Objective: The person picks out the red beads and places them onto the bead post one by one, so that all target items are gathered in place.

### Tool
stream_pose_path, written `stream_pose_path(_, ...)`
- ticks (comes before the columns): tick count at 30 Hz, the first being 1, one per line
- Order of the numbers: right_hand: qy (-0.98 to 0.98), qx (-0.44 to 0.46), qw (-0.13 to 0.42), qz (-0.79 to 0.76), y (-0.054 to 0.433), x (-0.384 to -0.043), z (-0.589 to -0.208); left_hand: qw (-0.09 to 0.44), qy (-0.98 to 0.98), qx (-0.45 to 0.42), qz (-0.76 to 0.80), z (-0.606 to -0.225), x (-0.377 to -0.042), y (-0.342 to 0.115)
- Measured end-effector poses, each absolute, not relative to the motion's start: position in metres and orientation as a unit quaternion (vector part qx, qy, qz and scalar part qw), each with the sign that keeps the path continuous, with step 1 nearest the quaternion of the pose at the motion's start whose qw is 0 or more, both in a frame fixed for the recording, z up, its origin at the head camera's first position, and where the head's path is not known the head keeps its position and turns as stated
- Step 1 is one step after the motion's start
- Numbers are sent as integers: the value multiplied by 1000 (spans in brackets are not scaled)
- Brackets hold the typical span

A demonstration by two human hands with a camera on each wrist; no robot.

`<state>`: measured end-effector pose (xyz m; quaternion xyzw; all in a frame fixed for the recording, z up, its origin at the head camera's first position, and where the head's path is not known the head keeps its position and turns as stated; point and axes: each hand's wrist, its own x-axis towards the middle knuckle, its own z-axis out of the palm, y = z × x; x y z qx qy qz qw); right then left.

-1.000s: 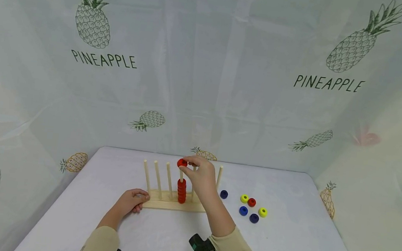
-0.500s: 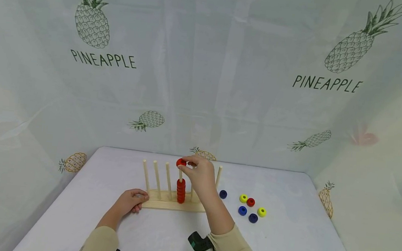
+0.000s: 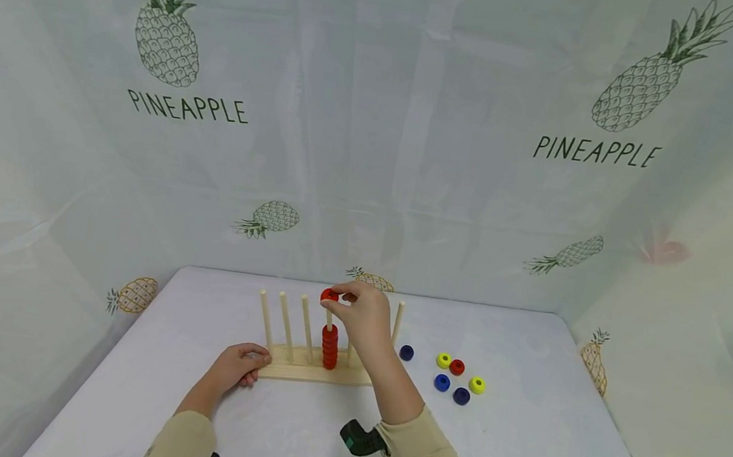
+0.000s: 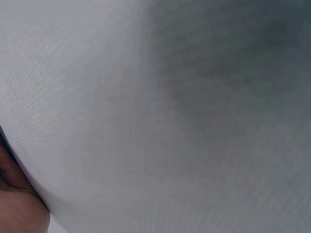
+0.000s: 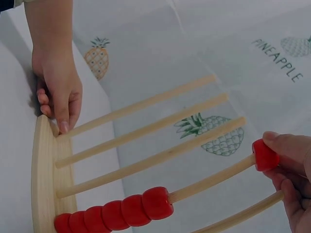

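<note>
A wooden peg rack [image 3: 298, 372] with several upright dowels stands on the table. Its middle peg carries a stack of red beads [image 3: 330, 347]. Right at that peg's tip, my right hand [image 3: 366, 321] pinches one more red bead [image 5: 265, 155] between thumb and fingers. The right wrist view shows the peg's end meeting this bead, with a bare stretch of dowel [image 5: 214, 183] below it. My left hand [image 3: 236, 365] grips the left end of the rack's base, thumb on top. Part of the rack's right side is hidden behind my right hand and forearm.
Right of the rack lie loose beads: a dark blue bead [image 3: 406, 353] nearest it, then yellow beads [image 3: 443, 360], a red bead [image 3: 456, 367], a blue bead [image 3: 442, 382] and another dark one. A pineapple-print curtain [image 3: 375, 147] surrounds the table [image 3: 290, 444].
Almost nothing differs. The right hand keeps the red bead at the peg's tip, and the left hand stays on the base; the whole view has shifted very slightly.
</note>
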<state>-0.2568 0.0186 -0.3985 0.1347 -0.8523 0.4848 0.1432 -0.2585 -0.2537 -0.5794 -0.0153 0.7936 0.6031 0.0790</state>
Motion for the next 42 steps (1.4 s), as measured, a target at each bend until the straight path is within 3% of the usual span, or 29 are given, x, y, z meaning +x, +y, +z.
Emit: stream_pose_path(42,-872,145,168,436,16,-253,-398,77,795,-17,601,-581,-258,-254)
